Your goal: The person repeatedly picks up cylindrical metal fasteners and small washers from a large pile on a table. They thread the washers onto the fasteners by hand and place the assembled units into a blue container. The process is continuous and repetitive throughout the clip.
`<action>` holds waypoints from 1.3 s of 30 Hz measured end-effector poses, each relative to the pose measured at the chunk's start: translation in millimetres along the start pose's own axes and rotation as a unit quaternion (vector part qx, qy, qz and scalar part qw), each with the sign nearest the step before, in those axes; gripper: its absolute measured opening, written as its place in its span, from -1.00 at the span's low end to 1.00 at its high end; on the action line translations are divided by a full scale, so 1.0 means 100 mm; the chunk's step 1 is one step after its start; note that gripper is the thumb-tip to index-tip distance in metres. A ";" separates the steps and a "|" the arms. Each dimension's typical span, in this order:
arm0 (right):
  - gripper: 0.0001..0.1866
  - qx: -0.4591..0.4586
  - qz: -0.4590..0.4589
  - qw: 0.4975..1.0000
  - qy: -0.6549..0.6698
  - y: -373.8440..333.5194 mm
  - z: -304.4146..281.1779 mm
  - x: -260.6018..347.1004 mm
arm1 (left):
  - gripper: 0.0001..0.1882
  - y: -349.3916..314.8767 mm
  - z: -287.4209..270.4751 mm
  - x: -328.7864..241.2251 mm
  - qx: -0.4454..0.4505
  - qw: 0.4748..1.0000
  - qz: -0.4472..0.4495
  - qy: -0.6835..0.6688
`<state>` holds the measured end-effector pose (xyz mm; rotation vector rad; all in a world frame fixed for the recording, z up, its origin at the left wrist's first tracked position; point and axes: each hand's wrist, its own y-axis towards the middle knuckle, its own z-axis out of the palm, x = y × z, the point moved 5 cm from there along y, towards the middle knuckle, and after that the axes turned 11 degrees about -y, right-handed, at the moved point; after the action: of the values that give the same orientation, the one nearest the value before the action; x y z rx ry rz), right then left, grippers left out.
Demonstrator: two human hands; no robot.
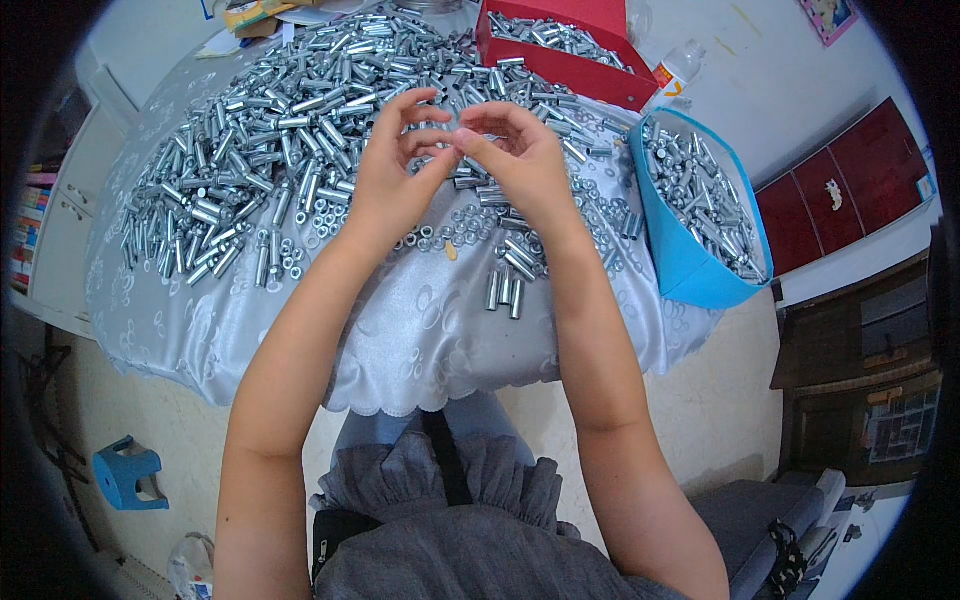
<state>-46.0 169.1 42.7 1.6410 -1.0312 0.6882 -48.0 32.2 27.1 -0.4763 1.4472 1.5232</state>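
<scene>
Above the middle of the table, my left hand [385,190] and my right hand [535,170] meet at the thumbs, fingers curled inward. Whatever sits between the fingertips is too small or hidden to make out. Behind and to the left spreads a large heap of shiny cylindrical metal sleeve anchors [300,115]. Small metal nuts [470,225] and washers lie scattered under my wrists. Nearer the front edge, a few loose metal sleeves [505,290] lie beside my right forearm.
A blue fabric bin [705,285] full of metal pieces stands at the right. At the back is a red box [590,80] with more pieces, near a plastic bottle [682,65]. A shiny tablecloth [420,330] covers the table. A blue stool [125,475] stands on the floor.
</scene>
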 end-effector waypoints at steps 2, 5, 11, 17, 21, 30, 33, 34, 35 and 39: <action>-0.70 -0.018 -0.023 0.999 -0.019 0.00 -0.01 0.00 | -0.44 0.00 0.01 -0.02 -0.010 1.000 0.001 0.006; -0.70 -0.036 0.018 0.998 0.051 0.00 -0.02 0.00 | -0.44 0.01 -0.01 -0.05 -0.016 1.000 0.000 -0.002; -0.70 0.092 0.090 0.991 0.029 -0.04 0.10 -0.09 | -0.57 0.06 -0.12 -0.06 -0.075 0.993 -0.037 -0.082; -0.78 0.165 0.089 0.982 0.014 -0.11 0.21 -0.07 | -0.68 0.07 -0.19 -0.06 -0.121 0.982 -0.079 -0.123; -0.80 0.121 0.080 0.989 0.025 -0.09 0.17 -0.09 | -0.74 0.07 -0.22 -0.06 -0.148 0.981 -0.069 -0.102; -0.80 0.058 0.075 0.996 0.006 -0.09 0.11 0.03 | -0.70 0.00 -0.08 0.10 0.001 0.982 -0.176 0.069; -0.78 0.055 0.062 0.997 0.010 -0.09 0.08 0.04 | -0.67 -0.02 -0.05 0.08 0.002 0.976 -0.203 0.082; -0.77 0.053 0.053 0.997 0.008 -0.08 0.08 0.04 | -0.67 -0.03 -0.05 0.10 -0.007 0.976 -0.211 0.059; -0.76 0.051 0.044 0.998 0.005 -0.07 0.08 0.01 | -0.67 -0.03 -0.05 0.11 -0.017 0.975 -0.219 0.036; -0.76 0.057 0.057 0.997 0.002 -0.08 0.12 -0.01 | -0.67 -0.03 -0.05 0.10 -0.067 0.969 -0.236 -0.013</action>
<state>-39.6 158.9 34.9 1.6868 -1.1066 0.8400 -51.7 30.6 16.6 -0.8160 1.1105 1.2366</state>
